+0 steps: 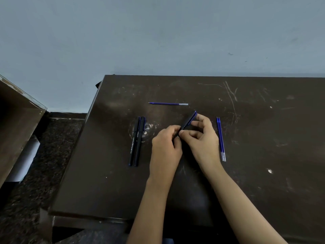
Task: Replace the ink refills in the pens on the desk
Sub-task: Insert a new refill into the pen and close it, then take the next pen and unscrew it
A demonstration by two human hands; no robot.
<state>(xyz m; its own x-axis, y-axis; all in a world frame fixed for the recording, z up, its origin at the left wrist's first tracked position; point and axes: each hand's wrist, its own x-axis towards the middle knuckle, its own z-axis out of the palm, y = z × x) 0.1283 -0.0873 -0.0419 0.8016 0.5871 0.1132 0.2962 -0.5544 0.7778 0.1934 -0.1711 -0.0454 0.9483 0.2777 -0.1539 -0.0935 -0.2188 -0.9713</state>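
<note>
Bare forearms stretch from the bottom edge and meet over the middle of the bench (263,155). Between them is the pen (189,120) being worked on, a dark barrel with a blue end, held off the surface and tilted up and away to the right. The left hand (166,140) has its fingers curled round the lower part of the barrel. The right hand (204,136) pinches the pen just above that with thumb and forefinger, its other fingers loosely bent near the blue end. The fingers cover the joint, so whether the barrel is parted cannot be told.

Just right of the right hand lies a pair of refills (220,138), side by side and touching. A single refill (168,103) lies crosswise farther back, well apart from the rest. Left of the hands, two pens (136,143) lie together and parallel, one showing white lettering.

The step in hand looks like opening or closing this one pen at its joint. The single refill may be a spent one and the pair fresh stock, though that is a guess. The next move probably calls for a twist or straight pull along the barrel while the left hand holds firm.
</note>
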